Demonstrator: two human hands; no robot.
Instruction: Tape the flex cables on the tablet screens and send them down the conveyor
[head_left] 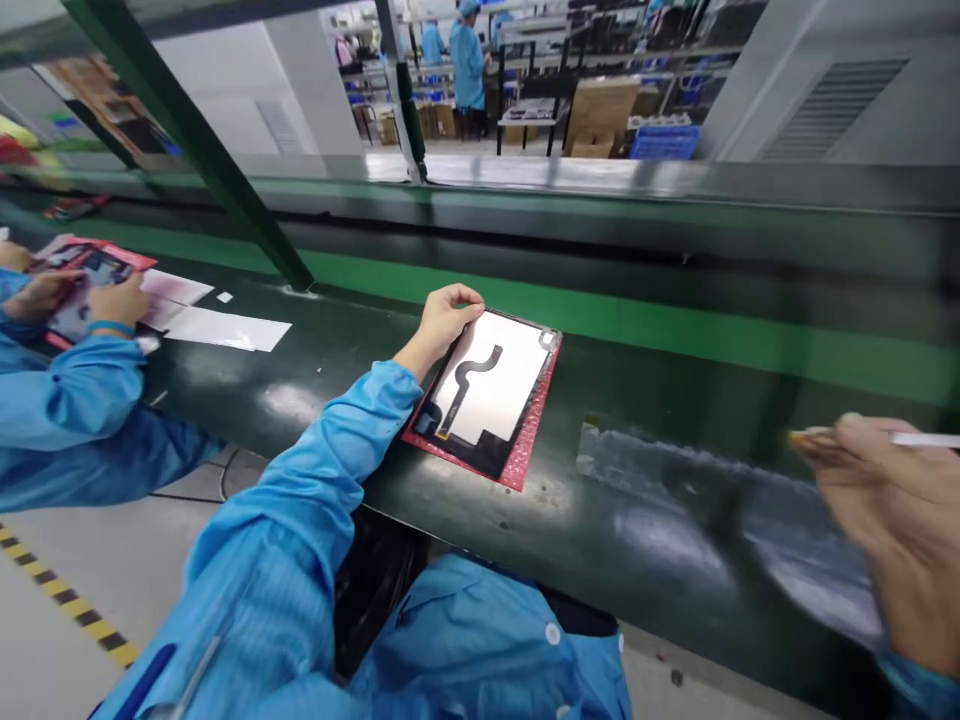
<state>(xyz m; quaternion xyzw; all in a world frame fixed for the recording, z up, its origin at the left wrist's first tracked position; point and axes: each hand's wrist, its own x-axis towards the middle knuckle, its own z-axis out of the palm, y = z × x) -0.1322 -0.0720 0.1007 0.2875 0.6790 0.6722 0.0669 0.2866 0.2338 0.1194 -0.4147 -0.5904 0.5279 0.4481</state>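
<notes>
In front of me a tablet display panel lies face down, with a pale back, black edges and a dark curved flex cable across it. A red bubble-wrap sheet is under the panel. My left hand pinches the panel's upper left corner, fingers closed. Off to the right, my right hand is raised over the bench, its fingers closed round a thin white stick-like tool. An orange-brown tip pokes out past its fingertips; blur hides what it belongs to.
A clear plastic film strip lies on the dark green bench. At left, a co-worker's hands handle a panel on red wrap beside white sheets. A green post slants up from the bench's far side.
</notes>
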